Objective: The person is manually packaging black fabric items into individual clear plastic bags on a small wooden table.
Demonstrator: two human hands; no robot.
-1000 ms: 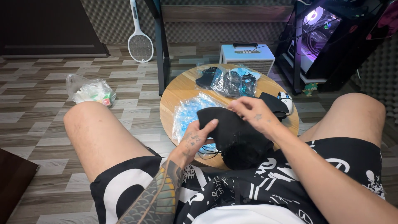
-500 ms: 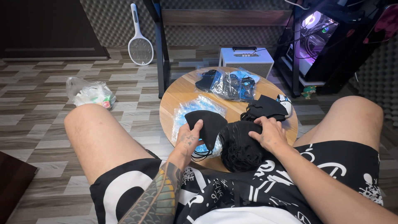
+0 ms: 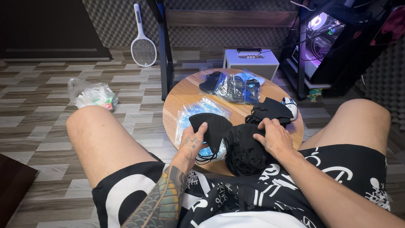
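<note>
Sitting at the round wooden table (image 3: 185, 95), the person is pinching a single folded black face mask (image 3: 211, 128) in the closed fingers of the left hand (image 3: 192, 141), just over the table's near edge. The right hand (image 3: 272, 137) is resting palm-down, fingers curled, on the black heap of masks (image 3: 244, 147) beside it, while clear plastic packets of masks (image 3: 232, 86) are lying at the table's far side.

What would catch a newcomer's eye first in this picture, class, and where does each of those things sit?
First, the hands at the near edge of the round wooden table: the left hand holds up a single black face mask, and the right hand rests on a pile of black masks. Next, the glowing computer case at the upper right, then the white racket-shaped swatter leaning against the back wall.
</note>
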